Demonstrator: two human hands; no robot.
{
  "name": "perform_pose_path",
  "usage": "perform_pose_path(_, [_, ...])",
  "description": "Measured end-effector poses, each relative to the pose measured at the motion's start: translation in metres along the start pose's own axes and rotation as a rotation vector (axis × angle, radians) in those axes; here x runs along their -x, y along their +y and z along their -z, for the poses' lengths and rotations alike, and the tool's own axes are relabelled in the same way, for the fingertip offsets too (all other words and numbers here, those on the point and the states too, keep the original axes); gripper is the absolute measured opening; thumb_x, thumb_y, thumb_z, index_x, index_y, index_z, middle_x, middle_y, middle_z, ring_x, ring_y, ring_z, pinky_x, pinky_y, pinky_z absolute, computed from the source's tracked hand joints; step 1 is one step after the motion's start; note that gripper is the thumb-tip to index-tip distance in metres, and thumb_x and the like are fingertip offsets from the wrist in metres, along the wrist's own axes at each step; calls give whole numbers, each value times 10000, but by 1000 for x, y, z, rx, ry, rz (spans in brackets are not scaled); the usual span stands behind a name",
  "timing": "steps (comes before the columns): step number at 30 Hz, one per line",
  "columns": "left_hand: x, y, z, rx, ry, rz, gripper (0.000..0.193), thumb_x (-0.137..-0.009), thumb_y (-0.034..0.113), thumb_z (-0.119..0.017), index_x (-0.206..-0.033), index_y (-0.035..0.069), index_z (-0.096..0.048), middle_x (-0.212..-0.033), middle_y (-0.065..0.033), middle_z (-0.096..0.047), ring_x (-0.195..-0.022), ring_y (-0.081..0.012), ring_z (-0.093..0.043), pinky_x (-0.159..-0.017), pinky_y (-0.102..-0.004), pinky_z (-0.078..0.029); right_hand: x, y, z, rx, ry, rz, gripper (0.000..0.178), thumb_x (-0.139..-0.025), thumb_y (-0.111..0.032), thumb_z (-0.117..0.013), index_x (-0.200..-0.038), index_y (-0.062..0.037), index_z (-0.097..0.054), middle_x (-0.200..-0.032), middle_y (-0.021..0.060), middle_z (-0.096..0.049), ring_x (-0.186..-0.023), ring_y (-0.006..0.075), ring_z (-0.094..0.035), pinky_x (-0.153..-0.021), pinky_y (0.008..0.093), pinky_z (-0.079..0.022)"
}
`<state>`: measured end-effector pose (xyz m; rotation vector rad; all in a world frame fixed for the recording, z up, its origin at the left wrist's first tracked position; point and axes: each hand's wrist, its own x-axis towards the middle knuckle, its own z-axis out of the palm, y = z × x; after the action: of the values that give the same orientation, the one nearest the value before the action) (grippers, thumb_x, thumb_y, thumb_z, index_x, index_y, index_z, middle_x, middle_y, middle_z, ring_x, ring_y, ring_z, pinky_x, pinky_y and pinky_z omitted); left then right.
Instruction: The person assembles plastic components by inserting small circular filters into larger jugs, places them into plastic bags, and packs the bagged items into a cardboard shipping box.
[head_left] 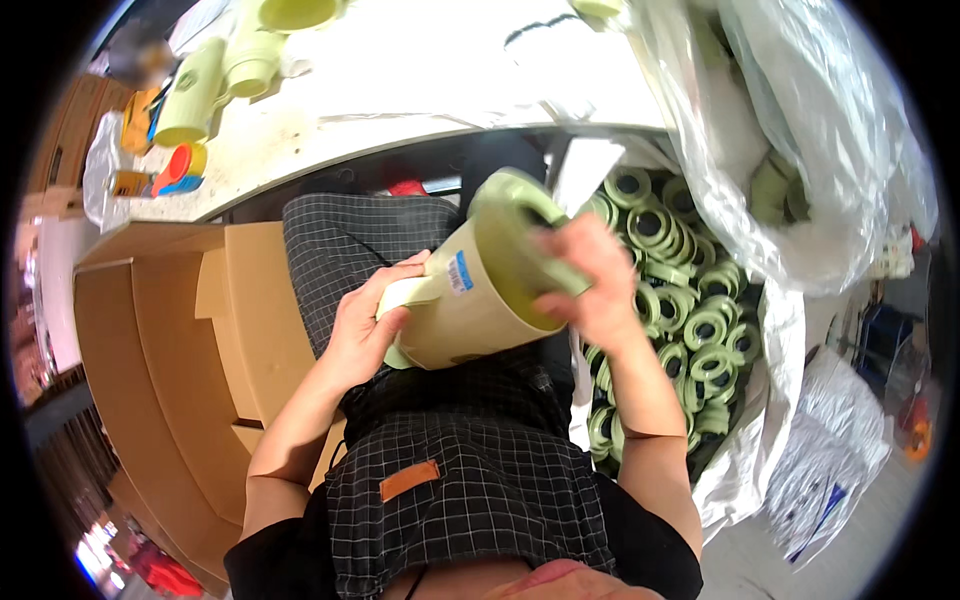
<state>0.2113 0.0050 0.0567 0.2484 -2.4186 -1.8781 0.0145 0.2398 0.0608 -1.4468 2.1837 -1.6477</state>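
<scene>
Over my lap a pale green jug [445, 325] lies tilted on its side, its mouth toward the right. My left hand [362, 325] is closed round the jug's handle. A small blue and white label [460, 273] sits on the jug's wall. At the mouth, my right hand [597, 280] grips a green lid [515, 190] by its edge. Motion blurs the lid and the right fingers. The lid overlaps the opening, and I cannot tell whether it touches the rim. To the right, many similar green lids [712, 362] fill a white sack [785, 370].
An open cardboard box [165, 360] stands at my left. Ahead is a white table [400, 75] with green jugs [190, 95] and an orange-red tape roll [180, 160] at its left. A clear plastic bag [850, 150] hangs over the right side; silvery wrapping [825, 450] lies on the floor.
</scene>
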Motion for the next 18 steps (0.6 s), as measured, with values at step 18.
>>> perform_pose_path(18, [27,1,-12,-111,251,62,357,-1007,250,-557,-1270,9,-556,-1365,-209,-590,-1138,-373,-659,-926,-387,-536,5,-28,-31,-14,-40,-6,384,-877,-326,-719,-1054,11,-669,-862,119,-560,-774,250,-512,-699,368,-413])
